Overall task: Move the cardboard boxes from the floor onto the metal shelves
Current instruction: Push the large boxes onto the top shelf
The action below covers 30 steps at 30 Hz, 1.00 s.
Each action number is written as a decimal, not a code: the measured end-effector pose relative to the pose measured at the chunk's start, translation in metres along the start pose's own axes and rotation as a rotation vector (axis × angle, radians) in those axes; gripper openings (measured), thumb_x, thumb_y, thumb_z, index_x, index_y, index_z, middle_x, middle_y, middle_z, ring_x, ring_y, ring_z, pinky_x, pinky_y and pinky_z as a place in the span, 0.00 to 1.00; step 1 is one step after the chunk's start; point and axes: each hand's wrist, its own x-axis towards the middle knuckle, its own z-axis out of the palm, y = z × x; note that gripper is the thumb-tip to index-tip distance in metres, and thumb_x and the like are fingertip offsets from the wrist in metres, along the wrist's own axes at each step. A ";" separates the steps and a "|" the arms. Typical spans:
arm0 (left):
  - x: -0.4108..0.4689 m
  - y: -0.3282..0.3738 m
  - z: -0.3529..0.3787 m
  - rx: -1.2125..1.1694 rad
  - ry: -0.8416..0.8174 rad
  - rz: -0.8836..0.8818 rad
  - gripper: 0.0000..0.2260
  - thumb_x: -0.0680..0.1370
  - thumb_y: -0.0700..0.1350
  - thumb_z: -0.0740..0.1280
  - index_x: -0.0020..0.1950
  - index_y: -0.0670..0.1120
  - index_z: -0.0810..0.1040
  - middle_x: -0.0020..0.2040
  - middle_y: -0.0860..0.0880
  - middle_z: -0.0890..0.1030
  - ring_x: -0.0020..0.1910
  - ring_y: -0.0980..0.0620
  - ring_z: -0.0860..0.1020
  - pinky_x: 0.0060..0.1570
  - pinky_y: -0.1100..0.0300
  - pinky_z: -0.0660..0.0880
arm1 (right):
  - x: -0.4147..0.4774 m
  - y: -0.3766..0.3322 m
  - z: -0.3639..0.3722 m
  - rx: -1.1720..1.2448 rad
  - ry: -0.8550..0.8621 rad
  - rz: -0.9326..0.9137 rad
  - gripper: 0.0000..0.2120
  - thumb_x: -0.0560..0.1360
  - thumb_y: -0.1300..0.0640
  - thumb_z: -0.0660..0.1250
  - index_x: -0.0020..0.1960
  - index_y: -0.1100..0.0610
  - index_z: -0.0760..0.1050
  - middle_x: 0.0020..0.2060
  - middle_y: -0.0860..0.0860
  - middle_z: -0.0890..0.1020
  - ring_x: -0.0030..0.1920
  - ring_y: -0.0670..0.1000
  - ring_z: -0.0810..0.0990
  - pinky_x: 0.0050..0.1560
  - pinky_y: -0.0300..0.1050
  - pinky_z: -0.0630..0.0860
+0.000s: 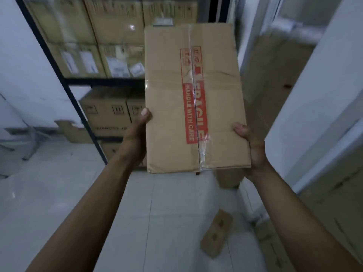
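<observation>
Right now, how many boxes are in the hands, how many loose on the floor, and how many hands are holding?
Held box: 1
Floor boxes, one small, one partly hidden behind the held box: 2
Hands, left and right: 2
Total: 5

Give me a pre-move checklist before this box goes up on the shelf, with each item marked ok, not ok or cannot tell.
1. Grip: left hand and right hand clamp opposite sides of the cardboard box: ok.
2. Box sealed: clear tape runs down the centre seam, wrinkled at the near end: ok.
3. Fragile label noted, reads handle with care: ok.
4. Free slot on the metal shelf: visible tiers hold stacked boxes; a gap is not visible: cannot tell.
5. Floor path: a small box lies on the floor near the feet: not ok.
6. Box weight and contents: cannot tell.
</observation>
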 end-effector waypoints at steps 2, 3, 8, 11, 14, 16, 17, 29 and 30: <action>0.012 0.031 0.000 0.022 -0.042 0.076 0.38 0.73 0.60 0.73 0.76 0.44 0.65 0.67 0.41 0.77 0.65 0.39 0.76 0.58 0.45 0.77 | 0.020 -0.032 0.022 0.005 -0.029 -0.106 0.17 0.73 0.55 0.66 0.59 0.62 0.79 0.47 0.56 0.86 0.45 0.53 0.86 0.42 0.45 0.83; 0.019 0.047 0.000 0.041 -0.055 0.108 0.39 0.73 0.60 0.73 0.77 0.44 0.64 0.68 0.40 0.76 0.66 0.39 0.76 0.58 0.45 0.77 | 0.030 -0.048 0.031 0.006 -0.045 -0.158 0.13 0.74 0.56 0.66 0.55 0.61 0.81 0.45 0.55 0.86 0.44 0.52 0.86 0.41 0.43 0.82; 0.056 0.116 -0.003 0.182 -0.062 0.245 0.35 0.71 0.62 0.73 0.73 0.47 0.70 0.66 0.42 0.78 0.64 0.39 0.78 0.55 0.48 0.79 | 0.078 -0.116 0.068 -0.005 -0.128 -0.318 0.13 0.74 0.53 0.64 0.43 0.53 0.87 0.41 0.50 0.87 0.42 0.49 0.86 0.39 0.41 0.82; 0.089 0.159 0.003 0.247 -0.044 0.312 0.31 0.72 0.62 0.72 0.71 0.49 0.73 0.66 0.41 0.78 0.66 0.38 0.77 0.57 0.43 0.78 | 0.111 -0.151 0.083 -0.002 -0.106 -0.381 0.11 0.73 0.51 0.69 0.49 0.55 0.86 0.48 0.55 0.87 0.47 0.55 0.86 0.43 0.47 0.83; 0.128 0.202 0.016 0.304 -0.016 0.446 0.22 0.78 0.59 0.64 0.69 0.50 0.77 0.66 0.40 0.78 0.66 0.36 0.76 0.60 0.41 0.76 | 0.144 -0.192 0.095 -0.006 -0.164 -0.431 0.19 0.75 0.46 0.68 0.61 0.55 0.80 0.55 0.57 0.86 0.53 0.57 0.85 0.48 0.50 0.83; 0.155 0.228 0.028 0.345 -0.007 0.514 0.23 0.78 0.59 0.62 0.68 0.49 0.77 0.66 0.39 0.78 0.66 0.35 0.76 0.65 0.34 0.71 | 0.167 -0.223 0.101 -0.002 -0.219 -0.484 0.20 0.77 0.44 0.66 0.64 0.54 0.77 0.56 0.56 0.86 0.54 0.56 0.85 0.49 0.49 0.83; 0.170 0.241 0.034 0.374 -0.006 0.545 0.23 0.78 0.59 0.60 0.68 0.49 0.78 0.65 0.38 0.79 0.65 0.35 0.76 0.67 0.32 0.68 | 0.179 -0.239 0.103 -0.001 -0.240 -0.521 0.19 0.78 0.43 0.65 0.64 0.53 0.77 0.56 0.56 0.85 0.55 0.56 0.85 0.50 0.48 0.83; 0.318 0.387 0.111 0.346 0.005 0.824 0.25 0.81 0.62 0.54 0.72 0.51 0.72 0.67 0.40 0.78 0.66 0.35 0.75 0.66 0.35 0.69 | 0.297 -0.393 0.121 -0.192 -0.273 -1.013 0.20 0.75 0.31 0.59 0.58 0.37 0.82 0.57 0.46 0.85 0.59 0.48 0.83 0.61 0.53 0.77; 0.327 0.401 0.116 0.333 -0.015 0.829 0.26 0.81 0.62 0.53 0.73 0.51 0.72 0.68 0.41 0.77 0.66 0.36 0.75 0.65 0.38 0.71 | 0.304 -0.402 0.124 -0.232 -0.311 -1.059 0.18 0.74 0.31 0.61 0.57 0.35 0.81 0.56 0.44 0.85 0.57 0.46 0.83 0.56 0.47 0.79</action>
